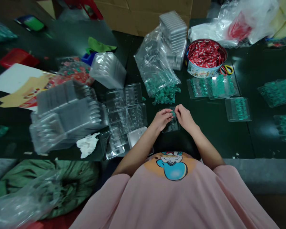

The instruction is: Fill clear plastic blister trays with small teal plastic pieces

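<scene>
My left hand (162,118) and my right hand (184,117) meet over a clear plastic blister tray (173,125) that lies on the dark table in front of me. Both hands pinch a small green piece (173,113) between their fingertips, just above the tray. A pile of the same green pieces (165,93) spills from a clear plastic bag (154,68) right behind my hands.
Stacks of empty clear trays (66,114) stand at the left, with loose trays (126,111) beside my left forearm. Filled trays (212,87) lie to the right. A round tin of red packets (206,57) and scissors (226,69) sit at the back right. Crumpled white paper (87,144) lies near the table edge.
</scene>
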### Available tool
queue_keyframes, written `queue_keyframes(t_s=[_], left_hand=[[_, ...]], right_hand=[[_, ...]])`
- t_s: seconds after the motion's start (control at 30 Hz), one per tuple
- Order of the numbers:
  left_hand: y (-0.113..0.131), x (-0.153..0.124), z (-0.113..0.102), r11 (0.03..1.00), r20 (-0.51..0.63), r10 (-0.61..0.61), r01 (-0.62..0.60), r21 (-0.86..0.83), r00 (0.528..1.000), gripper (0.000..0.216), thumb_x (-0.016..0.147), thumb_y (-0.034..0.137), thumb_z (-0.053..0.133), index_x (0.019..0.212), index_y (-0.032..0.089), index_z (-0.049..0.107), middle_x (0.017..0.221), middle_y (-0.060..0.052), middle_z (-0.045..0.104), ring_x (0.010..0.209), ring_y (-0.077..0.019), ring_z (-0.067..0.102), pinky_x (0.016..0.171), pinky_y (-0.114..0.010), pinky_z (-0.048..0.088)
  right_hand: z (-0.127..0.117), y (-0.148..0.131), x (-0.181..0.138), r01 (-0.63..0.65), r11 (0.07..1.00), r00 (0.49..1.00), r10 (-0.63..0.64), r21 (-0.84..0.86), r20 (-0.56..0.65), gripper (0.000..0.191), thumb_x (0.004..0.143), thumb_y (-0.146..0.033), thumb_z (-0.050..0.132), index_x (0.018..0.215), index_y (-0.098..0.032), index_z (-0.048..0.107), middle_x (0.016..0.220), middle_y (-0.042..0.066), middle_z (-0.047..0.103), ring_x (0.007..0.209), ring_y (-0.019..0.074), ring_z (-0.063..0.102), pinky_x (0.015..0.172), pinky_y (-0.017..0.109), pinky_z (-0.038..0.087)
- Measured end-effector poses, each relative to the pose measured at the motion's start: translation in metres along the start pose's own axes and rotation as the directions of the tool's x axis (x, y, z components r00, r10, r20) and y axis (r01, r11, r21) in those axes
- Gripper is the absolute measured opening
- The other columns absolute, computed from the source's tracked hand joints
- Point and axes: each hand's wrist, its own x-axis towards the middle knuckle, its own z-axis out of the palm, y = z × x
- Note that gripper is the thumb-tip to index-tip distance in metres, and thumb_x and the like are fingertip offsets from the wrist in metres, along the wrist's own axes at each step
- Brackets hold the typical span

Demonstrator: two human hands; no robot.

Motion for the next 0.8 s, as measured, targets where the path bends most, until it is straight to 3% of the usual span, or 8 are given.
queue_keyframes(t_s=[0.13,0.3,0.47,0.67,0.8], left_hand=[[0.009,-0.004,-0.005,0.999,-0.004,0.040,-0.040,0.036,0.999,0.027,0.056,0.017,0.081,0.076,0.014,0.064,0.068,0.002,0.062,0.058,-0.0065,0.057,0.062,-0.021,0.046],[0.014,-0.002,-0.021,0.992,-0.094,0.119,-0.114,0.048,0.988,0.030,0.056,0.020,0.083,0.080,0.014,0.066,0.066,0.002,0.062,0.062,-0.0075,0.059,0.059,-0.018,0.043],[0.005,-0.001,-0.037,0.994,-0.130,0.089,-0.080,0.078,0.988,0.033,0.056,0.022,0.085,0.084,0.014,0.069,0.070,0.000,0.065,0.064,-0.0079,0.059,0.058,-0.018,0.041],[-0.004,0.003,-0.043,0.998,-0.131,0.024,-0.017,0.058,0.991,0.038,0.055,0.014,0.084,0.091,0.012,0.073,0.074,-0.002,0.068,0.065,-0.0079,0.059,0.059,-0.019,0.042],[-0.005,0.003,-0.040,0.999,-0.110,0.026,-0.020,0.051,0.994,0.039,0.055,0.015,0.085,0.093,0.013,0.074,0.075,-0.003,0.069,0.065,-0.0080,0.059,0.060,-0.019,0.044]], right_hand=[[0.000,0.016,-0.002,-0.056,0.996,0.998,0.055,-0.067,-0.021,0.014,0.090,-0.013,0.037,0.085,-0.021,0.046,0.081,0.003,0.052,0.073,0.0151,0.049,0.070,0.028,0.040],[0.007,0.030,-0.003,-0.006,0.947,0.974,0.078,-0.322,0.213,0.010,0.086,-0.011,0.052,0.087,-0.021,0.054,0.081,0.004,0.059,0.078,0.0185,0.050,0.072,0.029,0.037],[0.022,0.038,-0.001,0.095,0.873,0.930,0.094,-0.479,0.356,0.011,0.084,-0.010,0.058,0.090,-0.019,0.059,0.083,0.008,0.064,0.081,0.0221,0.050,0.074,0.032,0.034],[0.031,0.041,-0.001,0.120,0.842,0.932,0.086,-0.526,0.351,0.019,0.088,-0.008,0.045,0.089,-0.016,0.062,0.078,0.011,0.063,0.075,0.0222,0.048,0.076,0.034,0.035],[0.022,0.033,-0.004,0.024,0.926,0.969,0.071,-0.376,0.237,0.025,0.083,-0.005,0.045,0.096,-0.015,0.064,0.080,0.009,0.063,0.078,0.0216,0.051,0.079,0.035,0.039]])
